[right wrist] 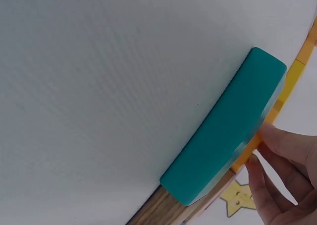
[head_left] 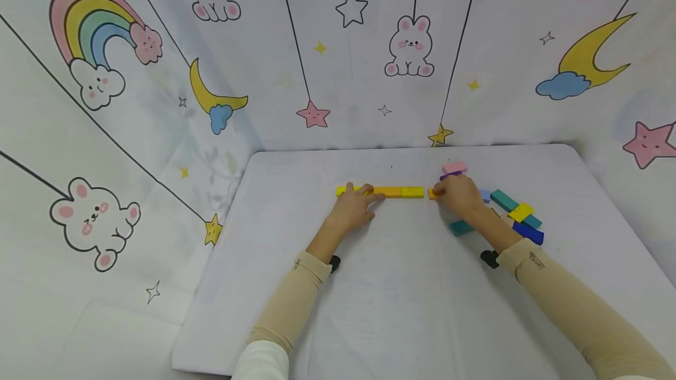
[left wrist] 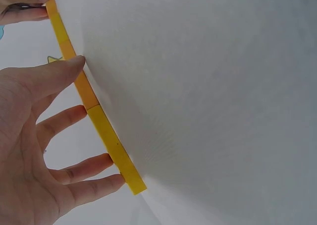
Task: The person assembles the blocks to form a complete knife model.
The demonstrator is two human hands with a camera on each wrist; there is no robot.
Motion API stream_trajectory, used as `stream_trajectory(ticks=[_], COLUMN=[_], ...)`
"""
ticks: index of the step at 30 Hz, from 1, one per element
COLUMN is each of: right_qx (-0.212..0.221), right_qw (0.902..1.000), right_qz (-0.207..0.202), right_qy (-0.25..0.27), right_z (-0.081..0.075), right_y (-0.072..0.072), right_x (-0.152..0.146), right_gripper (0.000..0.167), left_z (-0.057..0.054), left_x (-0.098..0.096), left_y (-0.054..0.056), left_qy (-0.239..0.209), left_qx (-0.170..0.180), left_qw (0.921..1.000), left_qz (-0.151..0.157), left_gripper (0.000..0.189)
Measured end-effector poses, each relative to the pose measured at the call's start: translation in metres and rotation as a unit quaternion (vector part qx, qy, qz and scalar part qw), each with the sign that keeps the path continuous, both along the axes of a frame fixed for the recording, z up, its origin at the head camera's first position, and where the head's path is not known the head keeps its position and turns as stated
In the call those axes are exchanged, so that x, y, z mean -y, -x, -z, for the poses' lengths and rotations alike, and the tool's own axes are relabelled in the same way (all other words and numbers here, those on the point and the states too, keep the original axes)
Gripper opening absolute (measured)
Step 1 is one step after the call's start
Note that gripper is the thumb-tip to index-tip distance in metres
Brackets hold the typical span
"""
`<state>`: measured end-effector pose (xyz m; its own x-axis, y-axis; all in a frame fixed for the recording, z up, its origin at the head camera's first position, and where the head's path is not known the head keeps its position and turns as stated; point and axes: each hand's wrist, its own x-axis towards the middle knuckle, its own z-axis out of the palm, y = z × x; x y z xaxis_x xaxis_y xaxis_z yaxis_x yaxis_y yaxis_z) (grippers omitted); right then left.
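Yellow, then orange, then yellow again, running straight across the far part of the tabletop (head_left: 391, 298) in a row of blocks (head_left: 391, 192). Apparently in the midst of extending that row at its right end. Resting along the left stretch with the left hand (head_left: 351, 213), fingers spread apart, seemingly for steadying. Clamped on an orange block (head_left: 432, 194) with the right hand (head_left: 460, 195), just beyond the row's end, narrow gap between in the head view. Likely calling for a small leftward slide, ends flush, without nudging the line crooked, then for release. Near the right forearm (head_left: 499, 228): teal block (head_left: 459, 228), blue block (head_left: 530, 233), and yellow block (head_left: 521, 212) lying across a longer teal piece (head_left: 504, 200). No containers in view.
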<state>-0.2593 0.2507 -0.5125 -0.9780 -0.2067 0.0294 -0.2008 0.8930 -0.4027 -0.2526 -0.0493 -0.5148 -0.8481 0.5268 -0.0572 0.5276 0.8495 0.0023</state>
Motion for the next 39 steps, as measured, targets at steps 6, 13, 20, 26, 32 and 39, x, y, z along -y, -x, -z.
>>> stream_trajectory(ticks=[6,13,20,26,32,39], right_qx=[-0.002,-0.009,-0.012,-0.018,-0.003,0.004], right_qw=[1.0000,0.9999,0.9999,0.9998,1.0000,0.9996], right_qz=[-0.003,-0.001,-0.004,-0.009,0.001,0.005], right_qy=[0.006,0.005,0.002,-0.002,0.008,0.026], right_z=[-0.0006,0.0008,0.0043,0.0033,0.0031,0.0035], right_y=[0.0030,0.0067,0.0090,0.0086,0.0092,0.0088], right_x=[0.0013,0.0043,0.0046,0.0053,0.0070,0.0086], right_gripper=[0.023,0.023,0.024,0.023,0.025,0.025], left_z=[-0.0011,-0.0005,0.0040,0.0039,0.0040,0.0034], left_x=[0.0003,-0.0002,-0.0002,0.0001,-0.0001,-0.0004], left_y=[-0.0005,-0.0004,0.0010,0.0012,0.0015,0.0010], left_qy=[0.002,0.005,0.007,0.010,0.009,0.013], left_qx=[0.000,-0.002,-0.008,-0.008,-0.006,-0.004], left_qw=[1.0000,1.0000,0.9999,0.9999,0.9999,0.9999], left_qz=[0.000,-0.001,0.002,-0.001,-0.004,-0.003], left_gripper=[0.053,0.054,0.054,0.054,0.054,0.055])
